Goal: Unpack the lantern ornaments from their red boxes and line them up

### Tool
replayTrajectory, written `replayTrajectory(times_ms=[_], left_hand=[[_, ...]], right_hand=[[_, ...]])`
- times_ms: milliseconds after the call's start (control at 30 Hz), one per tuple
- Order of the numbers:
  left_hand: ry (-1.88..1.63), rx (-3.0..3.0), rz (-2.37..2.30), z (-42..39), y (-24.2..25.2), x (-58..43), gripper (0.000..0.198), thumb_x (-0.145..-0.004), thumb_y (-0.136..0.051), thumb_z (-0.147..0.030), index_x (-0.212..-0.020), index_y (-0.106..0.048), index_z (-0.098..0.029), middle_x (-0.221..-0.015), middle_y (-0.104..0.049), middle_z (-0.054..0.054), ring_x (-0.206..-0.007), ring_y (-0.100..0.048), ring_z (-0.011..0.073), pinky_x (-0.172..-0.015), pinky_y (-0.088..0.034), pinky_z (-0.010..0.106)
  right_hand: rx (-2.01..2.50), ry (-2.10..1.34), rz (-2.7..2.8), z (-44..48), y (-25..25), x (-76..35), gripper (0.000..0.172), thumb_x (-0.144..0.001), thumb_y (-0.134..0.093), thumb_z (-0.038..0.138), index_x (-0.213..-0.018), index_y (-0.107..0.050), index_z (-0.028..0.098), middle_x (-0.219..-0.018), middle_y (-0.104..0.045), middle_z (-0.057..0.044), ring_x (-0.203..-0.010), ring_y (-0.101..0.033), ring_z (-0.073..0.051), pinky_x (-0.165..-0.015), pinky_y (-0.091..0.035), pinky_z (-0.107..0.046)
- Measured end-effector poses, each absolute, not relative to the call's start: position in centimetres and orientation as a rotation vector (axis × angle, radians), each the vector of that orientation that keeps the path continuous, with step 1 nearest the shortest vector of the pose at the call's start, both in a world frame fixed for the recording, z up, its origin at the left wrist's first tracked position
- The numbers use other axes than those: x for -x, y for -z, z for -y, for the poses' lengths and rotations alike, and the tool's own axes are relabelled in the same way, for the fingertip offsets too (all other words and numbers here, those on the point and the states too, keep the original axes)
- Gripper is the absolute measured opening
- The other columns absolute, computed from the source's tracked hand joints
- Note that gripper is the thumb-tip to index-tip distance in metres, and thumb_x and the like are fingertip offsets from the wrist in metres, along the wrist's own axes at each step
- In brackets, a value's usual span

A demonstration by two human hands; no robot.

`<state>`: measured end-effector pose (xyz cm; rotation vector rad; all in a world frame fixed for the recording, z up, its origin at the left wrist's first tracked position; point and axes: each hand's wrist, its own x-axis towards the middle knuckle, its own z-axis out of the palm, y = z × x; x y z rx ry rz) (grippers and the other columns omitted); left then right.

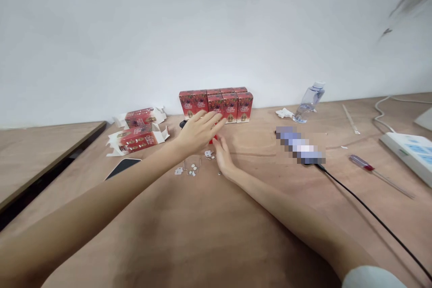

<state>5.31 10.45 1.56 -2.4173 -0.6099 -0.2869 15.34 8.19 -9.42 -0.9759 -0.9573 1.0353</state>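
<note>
The broad brown wood-grained table (189,234) is stretching across in front of me, its far edge meeting a pale wall. Against that wall a block of small upright red printed cardboard boxes (245,107) is standing in tight rows, their visible tops looking closed. To the left, two longer red-and-white printed cartons (137,140) are lying on their sides with their white flaps spread.

The work, as I judge it, is somewhere in the middle: a small red piece (211,141) is sitting at the hands, just in front of the boxes, while loose parts are waiting on the bare wood. Well off to the right, a screwdriver with a clear-and-red handle and a thin metal shaft (366,163) is lying out of both hands.

The left hand (200,131) is reaching palm-down over the red piece, its fingers stretching nearly straight and close beside one another, covering most of it. The right hand (223,156) is coming up at its near side, thumb and fingertips meeting the red edge. I can't tell whether either hand is clamping it, since the left is hiding the contact.

Smallest of all, pale flat plates (178,171), little whitish discs (193,165) and thin bent wires are lying scattered just below the hands, untouched.
</note>
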Motion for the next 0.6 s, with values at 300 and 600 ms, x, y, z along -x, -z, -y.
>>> replayTrajectory(times_ms=[300, 600], left_hand=[[0.284, 2.597, 1.476, -3.0, 7.1, 1.7, 0.057, -0.09, -0.038, -0.046, -0.142, -0.033, -0.023, -0.147, -0.035, 0.016, -0.134, -0.033, 0.036, -0.098, -0.034, 0.059], [0.309, 2.651, 1.735, -5.3, 9.8, 0.8, 0.058, -0.093, -0.028, -0.045, -0.142, -0.028, -0.014, -0.152, -0.025, 0.017, -0.141, -0.022, 0.0302, -0.108, -0.016, 0.065]], right_hand=[[1.271, -0.691, 1.833, -1.3, 10.4, -21.9, 0.023, -0.076, -0.068, 0.034, -0.097, -0.067, 0.026, -0.123, -0.054, -0.008, -0.119, -0.047, -0.027, -0.102, -0.035, -0.047], [1.396, -0.488, 1.965, -1.8, 9.8, -22.0, 0.011, -0.082, -0.063, 0.021, -0.075, -0.071, 0.023, -0.096, -0.064, -0.005, -0.1, -0.055, -0.022, -0.091, -0.042, -0.041]])
